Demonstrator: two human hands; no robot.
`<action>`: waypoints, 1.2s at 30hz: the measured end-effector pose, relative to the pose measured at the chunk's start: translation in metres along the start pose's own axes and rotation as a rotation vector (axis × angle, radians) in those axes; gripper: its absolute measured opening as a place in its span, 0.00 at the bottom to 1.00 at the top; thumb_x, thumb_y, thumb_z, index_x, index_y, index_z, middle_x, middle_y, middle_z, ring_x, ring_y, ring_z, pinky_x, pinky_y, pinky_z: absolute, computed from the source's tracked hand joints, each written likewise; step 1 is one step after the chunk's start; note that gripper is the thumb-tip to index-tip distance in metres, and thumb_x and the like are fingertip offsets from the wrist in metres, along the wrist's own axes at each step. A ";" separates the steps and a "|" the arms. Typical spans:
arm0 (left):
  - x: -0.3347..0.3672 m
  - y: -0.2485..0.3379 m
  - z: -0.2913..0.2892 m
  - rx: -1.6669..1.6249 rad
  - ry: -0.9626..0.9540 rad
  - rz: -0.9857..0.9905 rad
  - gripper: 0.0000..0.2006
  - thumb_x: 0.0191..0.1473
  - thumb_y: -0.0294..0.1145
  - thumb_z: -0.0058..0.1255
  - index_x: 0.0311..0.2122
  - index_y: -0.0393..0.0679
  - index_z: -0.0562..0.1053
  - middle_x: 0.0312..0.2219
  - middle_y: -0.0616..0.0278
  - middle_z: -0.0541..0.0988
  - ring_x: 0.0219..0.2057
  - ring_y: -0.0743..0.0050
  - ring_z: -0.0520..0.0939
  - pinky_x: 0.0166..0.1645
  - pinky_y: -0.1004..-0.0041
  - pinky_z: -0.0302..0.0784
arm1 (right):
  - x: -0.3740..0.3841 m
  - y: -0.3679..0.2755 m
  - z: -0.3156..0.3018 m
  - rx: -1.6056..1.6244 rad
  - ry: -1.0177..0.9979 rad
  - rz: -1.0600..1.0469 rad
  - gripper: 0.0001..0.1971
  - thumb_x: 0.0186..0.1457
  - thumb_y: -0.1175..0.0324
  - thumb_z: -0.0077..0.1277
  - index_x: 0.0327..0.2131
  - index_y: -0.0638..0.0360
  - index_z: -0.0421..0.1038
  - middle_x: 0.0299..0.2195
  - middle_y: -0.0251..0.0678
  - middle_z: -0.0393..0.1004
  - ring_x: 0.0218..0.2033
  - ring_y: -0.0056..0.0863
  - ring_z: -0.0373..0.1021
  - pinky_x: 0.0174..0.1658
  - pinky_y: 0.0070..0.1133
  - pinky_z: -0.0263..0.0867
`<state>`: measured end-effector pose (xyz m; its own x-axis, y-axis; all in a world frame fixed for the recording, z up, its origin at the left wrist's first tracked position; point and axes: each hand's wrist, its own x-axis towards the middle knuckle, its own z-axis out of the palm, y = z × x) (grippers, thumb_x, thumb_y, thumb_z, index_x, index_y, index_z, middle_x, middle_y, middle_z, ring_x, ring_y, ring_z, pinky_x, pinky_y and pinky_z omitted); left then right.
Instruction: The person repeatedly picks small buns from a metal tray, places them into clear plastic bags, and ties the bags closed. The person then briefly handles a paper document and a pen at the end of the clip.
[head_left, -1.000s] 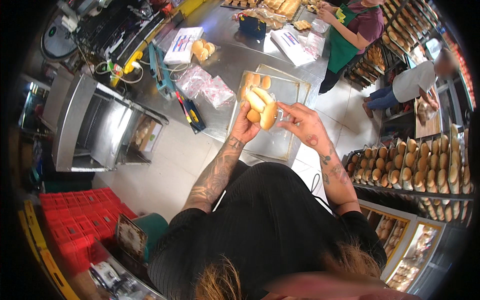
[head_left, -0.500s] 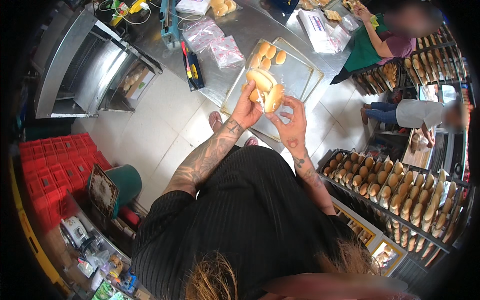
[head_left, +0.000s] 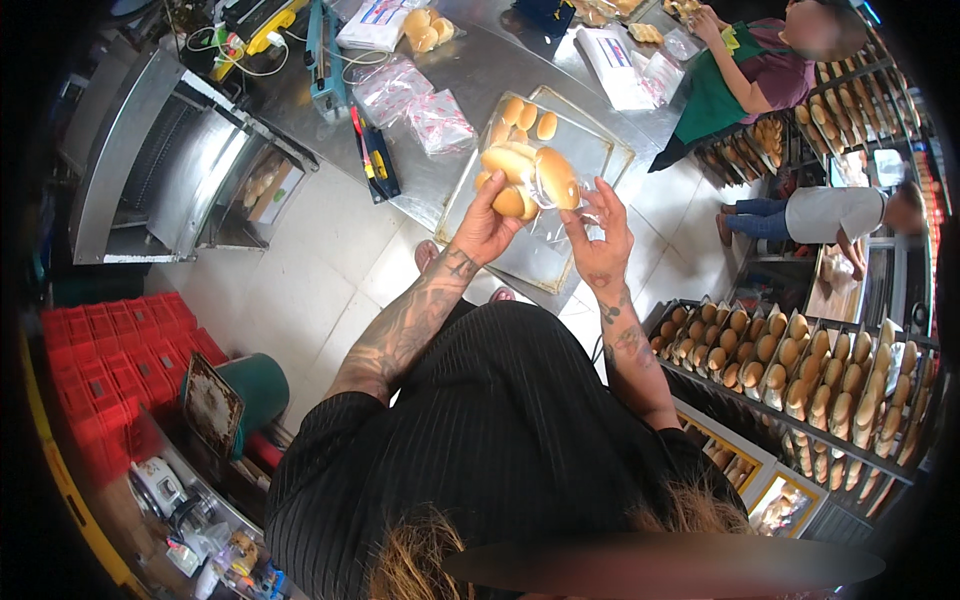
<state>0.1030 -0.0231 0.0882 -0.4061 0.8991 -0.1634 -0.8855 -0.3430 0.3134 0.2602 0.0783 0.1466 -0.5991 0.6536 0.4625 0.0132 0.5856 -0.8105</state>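
Observation:
A bunch of golden oval bread rolls [head_left: 512, 163] sits above the metal tray, with my left hand [head_left: 488, 228] wrapped round its lower left side. A clear plastic bag [head_left: 553, 222] covers part of the bunch and hangs at its right. At that side my right hand [head_left: 604, 238] pinches the film, thumb close to the rightmost roll. How far the bag reaches over the rolls is hard to make out. Behind them, a few loose rolls [head_left: 546, 126] lie on the tray [head_left: 462, 208].
The steel table [head_left: 440, 55] carries wrapped packs of printed bags [head_left: 440, 122], a blue bag sealer [head_left: 325, 65] and bagged rolls [head_left: 428, 30]. Racks of bread [head_left: 800, 370] stand at right. Red crates [head_left: 120, 340] are stacked left. Two people, one in a green apron [head_left: 710, 95], are at right.
My right hand has moved slightly right and its fingers have lifted, drawing the film away from the rolls. The rolls are turned a little in my left hand.

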 end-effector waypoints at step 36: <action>-0.005 -0.012 -0.053 2.079 -0.054 0.243 0.18 0.55 0.33 0.57 0.50 0.42 0.74 0.37 0.52 0.74 0.37 0.49 0.79 0.44 0.57 0.76 | 0.029 0.112 0.041 -0.037 -0.641 0.769 0.15 0.52 0.61 0.59 0.43 0.55 0.80 0.41 0.45 0.80 0.47 0.38 0.77 0.51 0.30 0.71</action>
<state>0.1031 -0.0376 0.0357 -0.4083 0.9119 0.0422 0.6911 0.2786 0.6669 0.2114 0.1429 0.0544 -0.7354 0.4854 -0.4729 0.5970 0.1339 -0.7910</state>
